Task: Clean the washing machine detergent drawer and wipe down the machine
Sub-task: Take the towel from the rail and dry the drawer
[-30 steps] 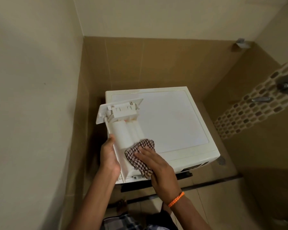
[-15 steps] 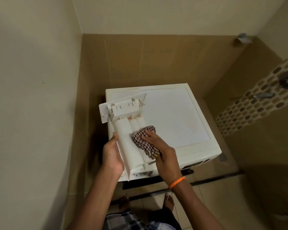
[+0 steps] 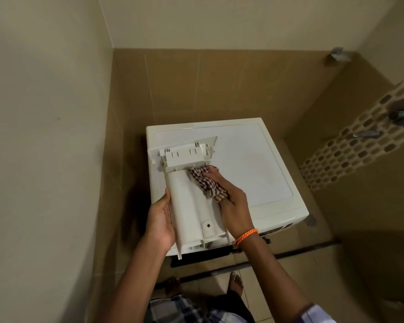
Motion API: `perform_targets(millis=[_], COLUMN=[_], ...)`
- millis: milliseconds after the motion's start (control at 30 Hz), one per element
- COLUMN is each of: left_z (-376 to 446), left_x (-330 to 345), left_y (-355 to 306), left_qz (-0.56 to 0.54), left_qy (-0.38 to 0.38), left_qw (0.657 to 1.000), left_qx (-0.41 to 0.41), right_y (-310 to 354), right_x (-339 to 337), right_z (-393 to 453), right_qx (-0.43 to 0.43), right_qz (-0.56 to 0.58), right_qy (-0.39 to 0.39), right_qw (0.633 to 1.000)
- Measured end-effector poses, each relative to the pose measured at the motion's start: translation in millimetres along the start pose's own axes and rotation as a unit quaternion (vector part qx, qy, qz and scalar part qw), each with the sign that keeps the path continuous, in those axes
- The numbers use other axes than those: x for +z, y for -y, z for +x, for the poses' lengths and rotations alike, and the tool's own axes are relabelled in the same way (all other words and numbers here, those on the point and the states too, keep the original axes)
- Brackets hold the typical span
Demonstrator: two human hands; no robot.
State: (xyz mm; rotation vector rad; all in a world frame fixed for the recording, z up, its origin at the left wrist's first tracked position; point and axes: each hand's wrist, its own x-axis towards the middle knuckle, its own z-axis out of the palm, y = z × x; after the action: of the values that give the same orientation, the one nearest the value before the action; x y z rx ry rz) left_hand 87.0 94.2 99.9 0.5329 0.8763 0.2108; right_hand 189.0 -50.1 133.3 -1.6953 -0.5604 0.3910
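While the left hand (image 3: 160,221) clamps the upturned detergent drawer (image 3: 191,201) steady above the washing machine (image 3: 254,169), the right hand (image 3: 233,203) presses a checked cloth (image 3: 205,180) near its far end, scrubbing.

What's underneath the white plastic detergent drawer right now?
The white washing machine top lies below the white plastic detergent drawer, which the left hand steadies. The drawer's compartments face away, hidden. The right hand presses a checked cloth on it.
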Motion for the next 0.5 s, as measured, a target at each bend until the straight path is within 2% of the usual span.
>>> perform_targets(millis=[267,400,500], left_z=[16.1,19.1,13.0], left_x=[-12.8,-14.9,-1.9], left_y=[-16.6,-22.0,-17.7], left_qz=[-0.066,-0.034,0.036], left_qy=[-0.095,-0.082,-0.039], left_qw=[0.991,0.992,0.996], left_qx=[0.070,0.085,0.071], right_y=[-7.9,8.3,5.3], right_x=[-13.2,-10.0,-0.2], right_z=[-55.1,-47.3,-15.9], right_qx=[0.039,0.054,0.056], right_qz=[0.023,0.026,-0.063], right_qy=[0.049,0.033,-0.004], right_qw=[0.998,0.998,0.996])
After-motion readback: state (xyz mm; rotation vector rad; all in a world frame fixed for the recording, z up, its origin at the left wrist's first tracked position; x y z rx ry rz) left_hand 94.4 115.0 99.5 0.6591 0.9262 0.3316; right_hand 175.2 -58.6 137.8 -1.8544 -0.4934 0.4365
